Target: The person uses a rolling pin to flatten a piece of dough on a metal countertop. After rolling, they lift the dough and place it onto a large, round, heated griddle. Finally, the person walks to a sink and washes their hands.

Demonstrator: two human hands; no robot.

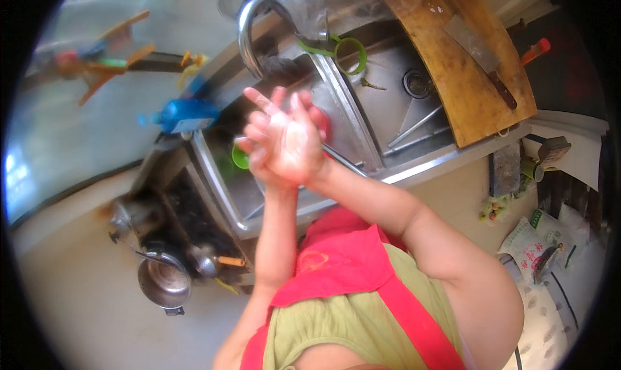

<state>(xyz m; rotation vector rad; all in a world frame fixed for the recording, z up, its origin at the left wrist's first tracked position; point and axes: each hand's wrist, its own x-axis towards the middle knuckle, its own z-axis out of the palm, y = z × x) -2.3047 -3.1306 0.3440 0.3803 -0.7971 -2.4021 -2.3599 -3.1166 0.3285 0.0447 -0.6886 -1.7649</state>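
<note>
My right hand (pixel 297 142) is palm up over the left basin (pixel 347 137) of a steel double sink, with nothing lying on its wet-looking palm. Against it, and partly hidden by it, is my left hand (pixel 259 165); the fingers overlap and blur, so its grip is unclear. A curved chrome faucet (pixel 246 30) rises just beyond both hands. Behind the fingers shows part of a red object (pixel 321 122). To the left of the hands, a bright green container (pixel 239 155) is partly covered.
A blue bottle (pixel 189 116) stands at the sink's left corner. Over the right basin (pixel 388 103) lies a wooden cutting board (pixel 436 45) bearing a cleaver (pixel 473 42). A green ring-shaped strainer or holder (pixel 350 55) hangs near the divider. At lower left sits a metal pot (pixel 165 282).
</note>
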